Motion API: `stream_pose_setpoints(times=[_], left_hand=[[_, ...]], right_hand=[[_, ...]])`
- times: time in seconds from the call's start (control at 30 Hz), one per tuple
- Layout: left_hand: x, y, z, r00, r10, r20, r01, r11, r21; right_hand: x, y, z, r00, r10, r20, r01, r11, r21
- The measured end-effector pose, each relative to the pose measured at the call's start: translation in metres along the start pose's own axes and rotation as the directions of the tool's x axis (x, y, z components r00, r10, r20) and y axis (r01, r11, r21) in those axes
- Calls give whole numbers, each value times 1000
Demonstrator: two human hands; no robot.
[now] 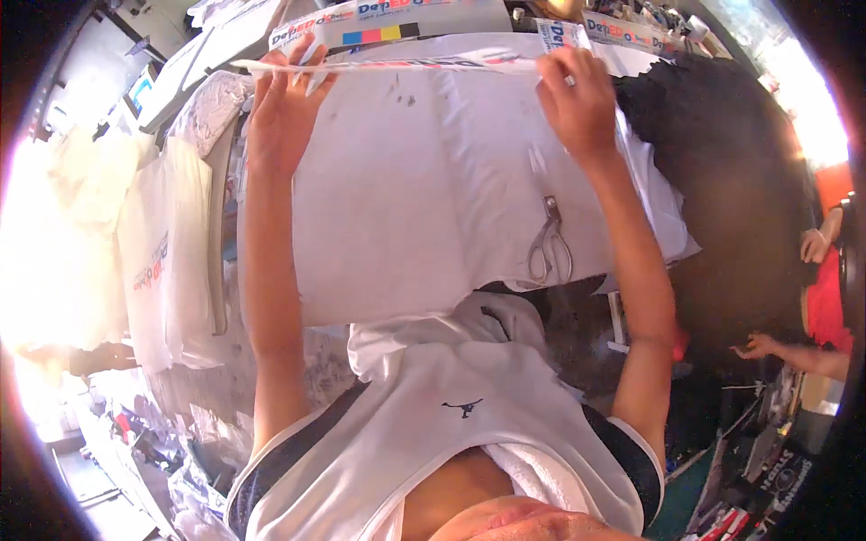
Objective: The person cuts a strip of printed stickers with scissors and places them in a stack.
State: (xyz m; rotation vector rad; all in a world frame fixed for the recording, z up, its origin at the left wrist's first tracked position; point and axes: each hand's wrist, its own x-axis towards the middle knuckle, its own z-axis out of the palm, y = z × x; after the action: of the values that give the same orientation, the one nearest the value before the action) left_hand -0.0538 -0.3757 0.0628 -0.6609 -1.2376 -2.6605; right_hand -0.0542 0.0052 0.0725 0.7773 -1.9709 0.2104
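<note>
A long white printed strip (pixel 433 65) stretches sideways between my hands, above the far part of a white cloth-like sheet (pixel 379 198). At its left end, my left hand (pixel 281 122) holds the strip between partly spread fingers. My right hand (pixel 577 99) is closed on the strip's right end, the fingers curled over. Grey metal scissors (pixel 550 245) lie on the sheet, near my right forearm, handles toward me. The strip's exact material I cannot make out.
More printed white sheets (pixel 433 13) lie along the far side. White printed material (pixel 167 261) hangs at the left. Black cloth (pixel 722 171) spreads at the right. Beyond it, another person's hands (pixel 762 346) show at the right edge. Assorted clutter (pixel 180 460) fills the lower left.
</note>
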Motion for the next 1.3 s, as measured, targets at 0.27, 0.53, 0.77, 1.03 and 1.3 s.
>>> stream_pose_setpoints(times=[0.27,0.53,0.77,1.03,1.3], left_hand=[[-53,6,-66,930,-365,36,205,597,775],[-55,1,-75,773,-624,-113,361,287,887],[-56,20,-43,829,-545,-124,107,-63,992],[-44,-108,43,866,-291,406,-400,82,913],[-48,-134,56,877,-367,309,-366,-95,926]], right_hand=[[-77,-21,20,963,44,267,-88,984,157],[-71,-50,-24,758,106,643,-253,957,140],[-85,-110,-134,290,493,820,-556,785,-275],[-102,-136,-120,356,652,669,-633,695,-340],[-111,-136,-127,168,685,709,-706,586,-398]])
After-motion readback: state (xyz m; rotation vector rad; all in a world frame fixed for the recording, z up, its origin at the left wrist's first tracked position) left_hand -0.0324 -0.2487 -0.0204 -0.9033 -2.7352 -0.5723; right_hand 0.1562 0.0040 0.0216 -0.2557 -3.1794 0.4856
